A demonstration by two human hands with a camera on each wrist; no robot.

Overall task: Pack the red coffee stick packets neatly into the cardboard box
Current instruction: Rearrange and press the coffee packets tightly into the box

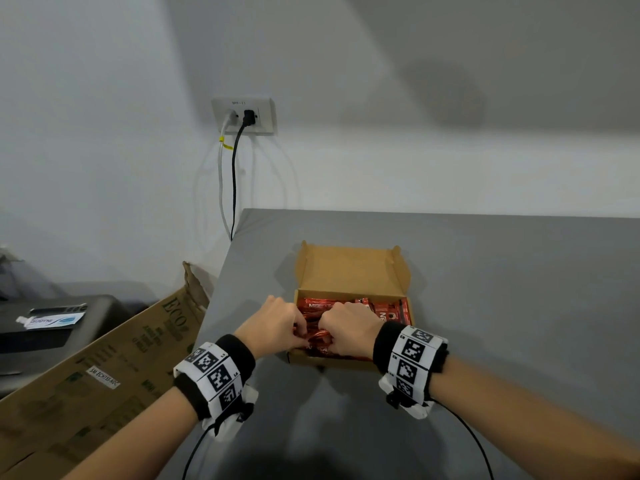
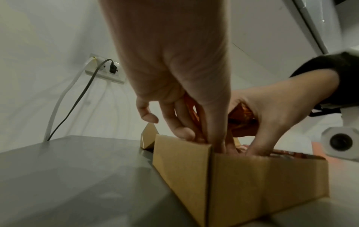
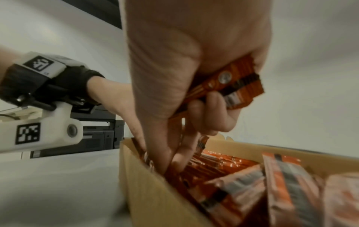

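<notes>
In cardboard box (image 1: pixel 349 271), packets (image 1: pixel 388 311) under hands (image 1: pixel 311 327)

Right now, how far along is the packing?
Mostly done: the cardboard box already holds many red coffee stick packets. In hand: right hand grips a bundle; left hand fingers inside the box. Left: seating that bundle, tidying the tilted packets.

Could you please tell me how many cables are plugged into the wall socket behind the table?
2: a white cable in the left outlet and a black cable in the right outlet of the wall socket, both hanging down behind the table.
</notes>
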